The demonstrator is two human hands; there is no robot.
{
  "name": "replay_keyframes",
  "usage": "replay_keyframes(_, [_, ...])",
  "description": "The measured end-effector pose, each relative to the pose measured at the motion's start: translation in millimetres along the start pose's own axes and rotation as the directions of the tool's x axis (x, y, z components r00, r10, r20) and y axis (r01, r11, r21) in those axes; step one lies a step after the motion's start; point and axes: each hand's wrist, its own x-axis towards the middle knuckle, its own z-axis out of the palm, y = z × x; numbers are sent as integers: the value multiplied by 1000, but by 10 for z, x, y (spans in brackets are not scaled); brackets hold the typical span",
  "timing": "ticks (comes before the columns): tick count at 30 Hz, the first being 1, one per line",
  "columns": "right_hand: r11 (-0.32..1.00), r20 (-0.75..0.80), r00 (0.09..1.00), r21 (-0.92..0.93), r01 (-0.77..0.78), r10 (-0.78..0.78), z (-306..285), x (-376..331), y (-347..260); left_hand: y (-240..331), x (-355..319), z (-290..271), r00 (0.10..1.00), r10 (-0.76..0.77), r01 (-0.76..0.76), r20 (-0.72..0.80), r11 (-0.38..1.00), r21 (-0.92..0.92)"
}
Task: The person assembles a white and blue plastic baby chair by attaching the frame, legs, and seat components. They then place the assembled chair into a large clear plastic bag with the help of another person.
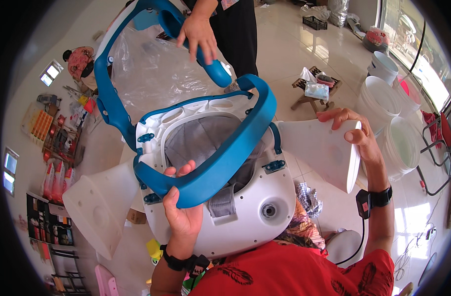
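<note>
Tiled floor point(280, 47): pale and glossy, spreading beneath and around the work, with a clear plastic sheet point(141, 69) beyond the seat.
Co-worker: stands across from the person in dark trousers point(235, 37); the co-worker's hand point(198, 34) lies over the padded end of the teal frame, fingers spread.
White shell point(210, 237): close against the person's red shirt point(294, 269), between the two forearms, its opening facing up.
Teal frame point(107, 86): a tall loop rising from the far left side of the shell and curving over toward the co-worker.
Teal bar point(225, 158): a broad curved band crossing above the shell's opening, near the middle of the view.
White panels: flared and slightly see-through, the left panel point(99, 207) slanting down to the left, the right panel point(319, 150) reaching out to the right.
Buckets point(381, 98): pale, grouped at the right on the floor.
Grey cloth point(196, 135): lines the shell's opening.
Wooden stool point(304, 102): beyond the right panel, a pale blue packet point(316, 91) on top.
Left hand point(186, 217): grips the teal bar's near corner, thumb in front, fingers behind.
Right hand point(367, 135): clasps the right panel's wide outer end, fingers bent over its upper edge, thumb on the end's rim.
Teal clips point(274, 166): small, fixed on the shell's rim.
</note>
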Motion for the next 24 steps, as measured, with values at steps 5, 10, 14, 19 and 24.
replay_keyframes(5, [959, -228, 973, -270, -83, 20, 162, -29, -263, -25, -47, -4, 1000, -27, 27, 12, 999, -38])
replay_keyframes(10, [399, 107, 829, -838, 372, -548, 673, -273, -740, -27, -76, 1, 999, -43, 43, 4, 999, -16])
replay_keyframes(14, [612, 192, 938, -716, 336, -289, 1328, -103, -442, -67, -75, -2, 999, -31, 36, 41, 993, -111])
replay_keyframes(19, [567, 185, 962, -778, 269, -202, 1824, 274, 359, -103, -115, -4, 998, -44, 53, 55, 984, -173])
replay_keyframes(24, [462, 336, 902, -776, 428, -270, 1979, 579, 409, -66, -95, 10, 999, -36, 33, -15, 984, -173])
